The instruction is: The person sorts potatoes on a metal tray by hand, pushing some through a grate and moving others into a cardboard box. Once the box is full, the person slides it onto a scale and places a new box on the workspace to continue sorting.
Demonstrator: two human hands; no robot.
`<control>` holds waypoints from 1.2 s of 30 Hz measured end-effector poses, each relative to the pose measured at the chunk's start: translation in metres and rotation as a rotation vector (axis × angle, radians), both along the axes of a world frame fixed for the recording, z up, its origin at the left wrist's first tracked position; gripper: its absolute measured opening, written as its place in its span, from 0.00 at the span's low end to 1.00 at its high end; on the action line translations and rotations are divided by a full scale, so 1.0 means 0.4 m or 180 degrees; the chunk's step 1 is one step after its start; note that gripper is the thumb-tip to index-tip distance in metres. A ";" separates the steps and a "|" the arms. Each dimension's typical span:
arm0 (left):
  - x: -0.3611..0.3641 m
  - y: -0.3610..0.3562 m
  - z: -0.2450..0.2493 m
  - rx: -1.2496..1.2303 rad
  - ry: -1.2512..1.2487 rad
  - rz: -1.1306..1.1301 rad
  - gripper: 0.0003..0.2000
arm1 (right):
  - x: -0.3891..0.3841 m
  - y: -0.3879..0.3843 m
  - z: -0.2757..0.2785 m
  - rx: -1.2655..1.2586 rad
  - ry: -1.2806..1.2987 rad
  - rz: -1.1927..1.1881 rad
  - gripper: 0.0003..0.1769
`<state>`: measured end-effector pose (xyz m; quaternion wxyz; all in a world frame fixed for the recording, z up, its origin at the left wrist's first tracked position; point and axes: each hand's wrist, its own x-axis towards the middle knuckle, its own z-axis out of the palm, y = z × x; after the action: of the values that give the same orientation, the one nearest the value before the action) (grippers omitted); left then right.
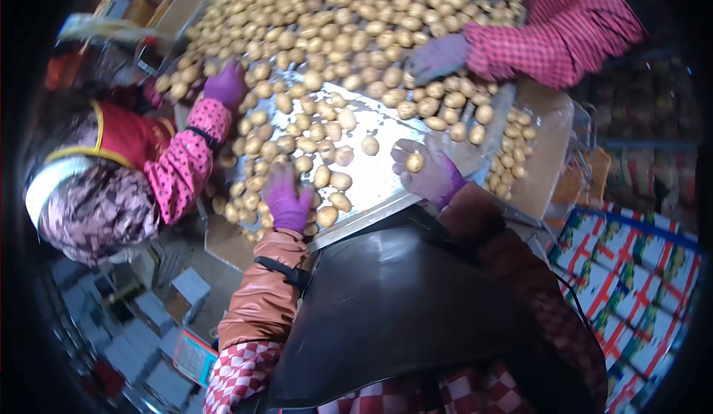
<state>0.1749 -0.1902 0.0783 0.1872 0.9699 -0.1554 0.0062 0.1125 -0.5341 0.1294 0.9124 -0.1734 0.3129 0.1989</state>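
Note:
Many pale yellow potatoes (327, 31) cover the far part of a shiny metal table (382, 180). My left hand (288, 197), in a purple glove, rests among potatoes at the table's left side, its fingers apart and pointing away from me. Near the table's right edge is my right hand (429, 170), gloved in greyish purple, with its fingers around a small potato (414, 162). A single potato (370, 145) lies on bare metal between my hands, nearer the right one.
A co-worker in a pink dotted sleeve (182, 165) reaches in from the left. Another's checked sleeves (535, 50) reach in at the upper right. Potatoes fill a side chute (511, 154). Stacked printed boxes (631, 280) stand at the lower right.

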 end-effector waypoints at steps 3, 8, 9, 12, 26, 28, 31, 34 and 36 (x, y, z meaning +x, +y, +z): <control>0.059 -0.033 0.014 -0.0290 -0.0520 -0.0083 0.38 | -0.034 -0.002 0.025 -0.0097 -0.0064 -0.0137 0.32; 0.094 -0.100 -0.006 0.0338 -0.0482 -0.0519 0.38 | -0.238 -0.080 0.001 0.0012 -0.0471 -0.0241 0.23; 0.090 -0.095 -0.021 0.0276 -0.0621 -0.0566 0.37 | -0.315 -0.102 -0.016 -0.0199 -0.0668 -0.0346 0.20; 0.065 -0.066 -0.007 0.0293 -0.0922 -0.0858 0.36 | -0.589 -0.205 -0.062 -0.0255 -0.0758 -0.1243 0.21; 0.024 -0.107 0.090 -0.0103 -0.0091 -0.1145 0.27 | -0.413 -0.152 0.012 -0.5145 -0.1524 0.1846 0.24; 0.015 -0.013 0.086 -0.0073 -0.0235 -0.0696 0.30 | -0.250 -0.120 0.119 -0.3429 -0.1187 0.1458 0.29; -0.045 0.088 0.069 0.0174 -0.0239 -0.0189 0.30 | -0.100 -0.116 0.055 -0.1655 -0.0691 0.0980 0.34; -0.087 0.087 0.063 0.0407 0.0356 0.0984 0.33 | 0.049 -0.016 0.115 -0.2325 -0.0835 0.1355 0.33; -0.083 0.034 0.108 0.0479 0.0947 0.0381 0.33 | 0.140 0.034 0.062 -0.2931 -0.1375 0.1727 0.32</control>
<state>0.1418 -0.1764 0.1214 0.1343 0.9790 -0.0679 -0.1378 0.1686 -0.5203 0.1541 0.7024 -0.6634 0.1181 0.2293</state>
